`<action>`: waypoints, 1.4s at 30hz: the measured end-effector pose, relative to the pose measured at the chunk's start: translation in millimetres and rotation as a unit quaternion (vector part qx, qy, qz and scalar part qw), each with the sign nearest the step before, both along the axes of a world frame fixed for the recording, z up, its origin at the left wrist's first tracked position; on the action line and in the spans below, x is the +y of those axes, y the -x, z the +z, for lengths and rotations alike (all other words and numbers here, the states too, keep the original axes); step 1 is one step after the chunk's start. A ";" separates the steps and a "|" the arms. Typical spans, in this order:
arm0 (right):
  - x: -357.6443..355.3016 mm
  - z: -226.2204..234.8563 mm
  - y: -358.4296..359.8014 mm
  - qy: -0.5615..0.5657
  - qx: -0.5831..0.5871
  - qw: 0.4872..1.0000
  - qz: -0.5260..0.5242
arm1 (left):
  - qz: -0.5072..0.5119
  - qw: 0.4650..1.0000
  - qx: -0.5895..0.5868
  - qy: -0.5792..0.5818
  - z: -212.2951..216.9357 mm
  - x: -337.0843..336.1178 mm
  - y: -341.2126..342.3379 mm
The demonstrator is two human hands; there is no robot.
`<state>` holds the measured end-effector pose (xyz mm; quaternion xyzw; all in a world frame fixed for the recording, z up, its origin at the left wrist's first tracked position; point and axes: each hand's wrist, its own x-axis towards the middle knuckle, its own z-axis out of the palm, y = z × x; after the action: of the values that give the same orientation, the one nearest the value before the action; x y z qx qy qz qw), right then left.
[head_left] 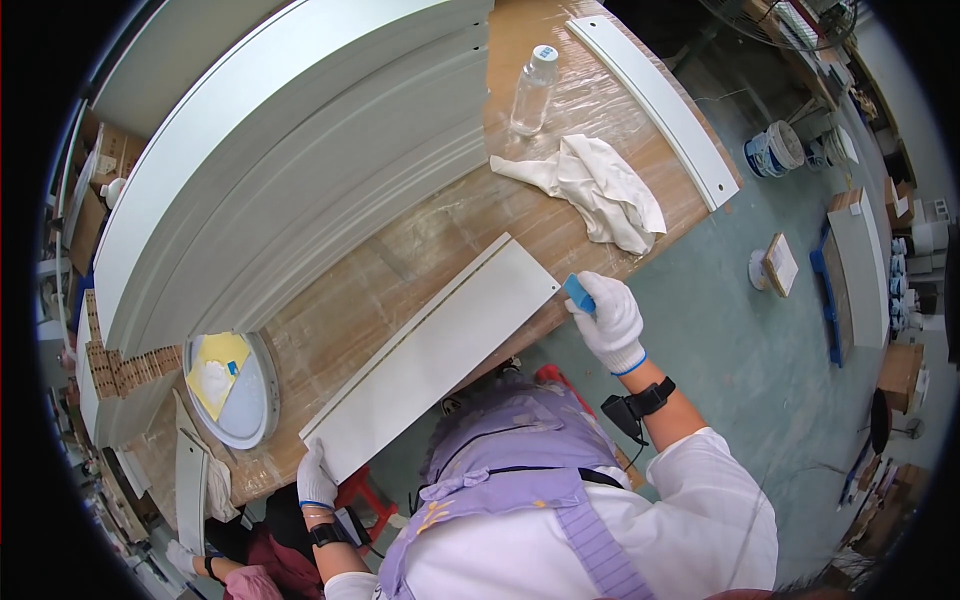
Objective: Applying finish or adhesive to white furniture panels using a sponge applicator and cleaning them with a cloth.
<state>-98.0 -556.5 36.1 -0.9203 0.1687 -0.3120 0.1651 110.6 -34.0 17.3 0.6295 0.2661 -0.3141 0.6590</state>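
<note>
A long white panel with a groove along its far edge lies slantwise at the table's front edge. My left hand, in a white knit glove, grips the panel's near left end, the thumb lying on its face. At the other end, my gloved right hand is closed around a small blue flat piece. It is held close to the panel's right corner; whether it touches the panel I cannot tell. The fingers beneath the piece are partly hidden.
A tall stack of white panels fills the far left. Around the plastic-covered table are a white lid with yellow paper, a clear bottle, a crumpled cloth and a narrow white board. A co-worker's gloved hand is at lower left.
</note>
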 end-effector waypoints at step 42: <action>100.2 30.5 -30.4 -0.062 -0.027 0.993 0.099 | -0.028 0.999 0.039 0.004 0.5 1.8 -7.1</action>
<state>-67.6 -456.4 66.6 -0.9118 0.0916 -0.3074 0.2566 117.7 -32.2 17.7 0.6217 0.2725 -0.3578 0.6413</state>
